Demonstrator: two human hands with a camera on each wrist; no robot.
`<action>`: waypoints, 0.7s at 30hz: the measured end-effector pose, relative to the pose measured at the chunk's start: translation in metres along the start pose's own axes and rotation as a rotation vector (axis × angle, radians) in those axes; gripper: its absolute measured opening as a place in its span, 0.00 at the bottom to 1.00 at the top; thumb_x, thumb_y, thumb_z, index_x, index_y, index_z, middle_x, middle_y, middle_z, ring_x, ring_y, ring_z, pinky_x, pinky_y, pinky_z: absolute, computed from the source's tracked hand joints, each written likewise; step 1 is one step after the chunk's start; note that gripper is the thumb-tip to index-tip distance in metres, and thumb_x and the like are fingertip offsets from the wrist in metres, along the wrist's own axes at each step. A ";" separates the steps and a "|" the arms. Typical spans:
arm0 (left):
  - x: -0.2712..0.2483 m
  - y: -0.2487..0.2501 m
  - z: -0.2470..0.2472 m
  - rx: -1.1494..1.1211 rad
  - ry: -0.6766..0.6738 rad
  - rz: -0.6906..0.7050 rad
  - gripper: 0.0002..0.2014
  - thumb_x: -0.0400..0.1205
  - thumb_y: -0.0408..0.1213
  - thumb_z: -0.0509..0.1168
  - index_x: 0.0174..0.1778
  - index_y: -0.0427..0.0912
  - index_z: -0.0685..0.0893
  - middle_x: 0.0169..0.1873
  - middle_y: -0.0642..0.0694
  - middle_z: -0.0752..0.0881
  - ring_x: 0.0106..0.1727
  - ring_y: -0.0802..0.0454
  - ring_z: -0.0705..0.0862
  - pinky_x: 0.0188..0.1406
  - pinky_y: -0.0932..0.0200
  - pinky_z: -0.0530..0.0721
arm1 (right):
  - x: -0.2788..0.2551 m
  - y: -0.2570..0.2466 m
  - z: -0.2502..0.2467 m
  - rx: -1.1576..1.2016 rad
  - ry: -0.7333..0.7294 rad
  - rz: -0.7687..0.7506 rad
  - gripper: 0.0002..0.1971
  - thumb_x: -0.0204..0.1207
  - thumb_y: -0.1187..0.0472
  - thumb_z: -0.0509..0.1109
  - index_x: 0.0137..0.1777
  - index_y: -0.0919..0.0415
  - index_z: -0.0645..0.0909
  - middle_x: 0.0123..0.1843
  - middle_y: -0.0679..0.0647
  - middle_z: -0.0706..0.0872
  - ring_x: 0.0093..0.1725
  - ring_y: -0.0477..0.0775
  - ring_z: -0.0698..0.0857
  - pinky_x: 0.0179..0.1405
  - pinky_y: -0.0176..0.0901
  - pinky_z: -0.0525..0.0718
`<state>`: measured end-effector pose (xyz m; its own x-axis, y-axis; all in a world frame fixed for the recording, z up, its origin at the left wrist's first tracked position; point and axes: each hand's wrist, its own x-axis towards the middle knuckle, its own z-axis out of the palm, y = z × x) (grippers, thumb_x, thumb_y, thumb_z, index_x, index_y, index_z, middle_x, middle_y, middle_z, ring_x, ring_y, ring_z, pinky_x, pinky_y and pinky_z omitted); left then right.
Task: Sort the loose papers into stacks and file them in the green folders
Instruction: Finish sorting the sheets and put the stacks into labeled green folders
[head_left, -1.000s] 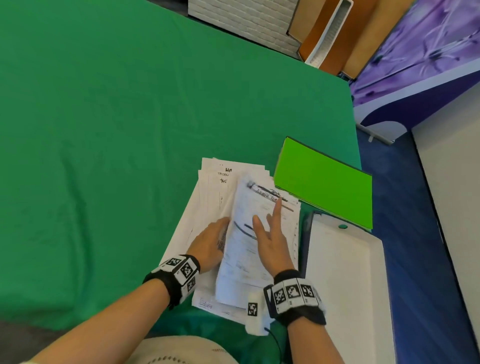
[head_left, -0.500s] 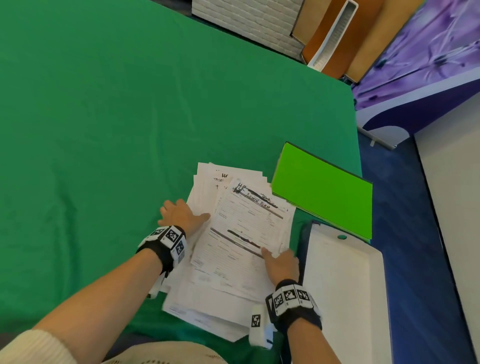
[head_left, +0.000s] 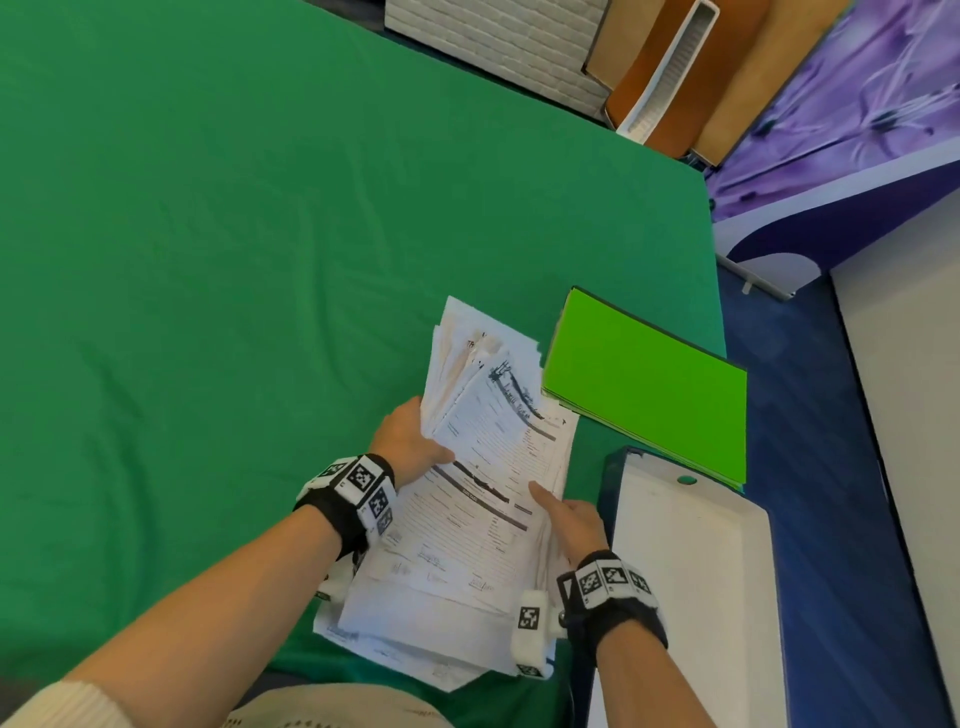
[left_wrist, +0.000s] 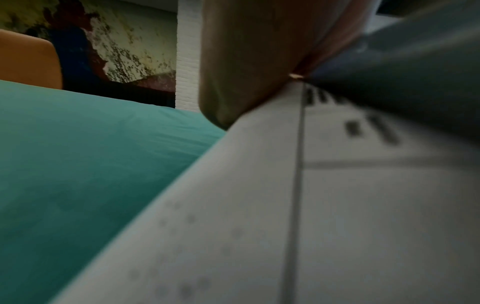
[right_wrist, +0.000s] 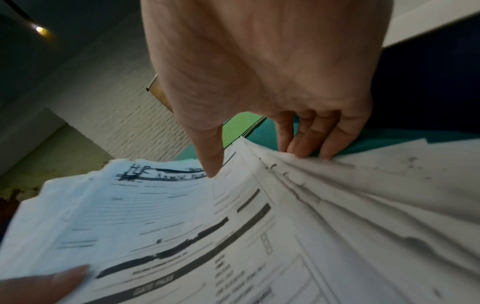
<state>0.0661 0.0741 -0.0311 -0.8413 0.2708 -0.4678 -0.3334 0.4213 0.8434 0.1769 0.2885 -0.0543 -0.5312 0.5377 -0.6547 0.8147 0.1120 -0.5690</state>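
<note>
Head view: my left hand (head_left: 410, 441) and right hand (head_left: 571, 519) each clamp a side of the papers (head_left: 483, 499), raised over the table (head_left: 208, 260), folders (head_left: 644, 395) just beside. Right wrist view alone shows fingers (right_wrist: 306, 142) curled under the sheets, thumb on top. Left wrist view: blurred thumb (left_wrist: 246, 61) on paper.

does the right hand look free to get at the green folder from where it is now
Probably not yet. The right hand grips the right edge of the paper stack, thumb on top, fingers beneath, so its grip is taken. The green folder lies just beyond with nothing on its cover; once the papers are let go, the way looks open.
</note>
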 end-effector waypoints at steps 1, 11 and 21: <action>-0.007 0.006 -0.005 -0.058 -0.037 0.021 0.29 0.69 0.26 0.79 0.64 0.44 0.78 0.59 0.46 0.86 0.61 0.44 0.84 0.63 0.42 0.83 | -0.001 0.000 -0.003 -0.006 -0.003 -0.006 0.29 0.62 0.33 0.77 0.43 0.61 0.82 0.52 0.62 0.89 0.51 0.62 0.86 0.58 0.49 0.82; -0.076 0.068 -0.077 -0.371 -0.253 0.332 0.34 0.63 0.27 0.81 0.65 0.41 0.78 0.57 0.46 0.90 0.57 0.49 0.89 0.53 0.54 0.88 | -0.084 -0.035 -0.032 0.783 -0.314 -0.393 0.43 0.57 0.49 0.87 0.73 0.58 0.75 0.66 0.58 0.86 0.66 0.59 0.85 0.68 0.59 0.80; -0.100 0.084 -0.054 -0.538 0.220 0.530 0.17 0.71 0.25 0.78 0.56 0.33 0.87 0.51 0.42 0.91 0.52 0.46 0.91 0.57 0.43 0.88 | -0.167 -0.084 -0.026 0.573 0.354 -0.898 0.14 0.74 0.58 0.77 0.58 0.59 0.87 0.53 0.47 0.90 0.53 0.37 0.88 0.54 0.34 0.86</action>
<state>0.0991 0.0356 0.1011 -0.9920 0.1169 0.0486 0.0233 -0.2084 0.9778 0.2033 0.2107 0.1160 -0.7016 0.6730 0.2343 -0.1063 0.2263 -0.9683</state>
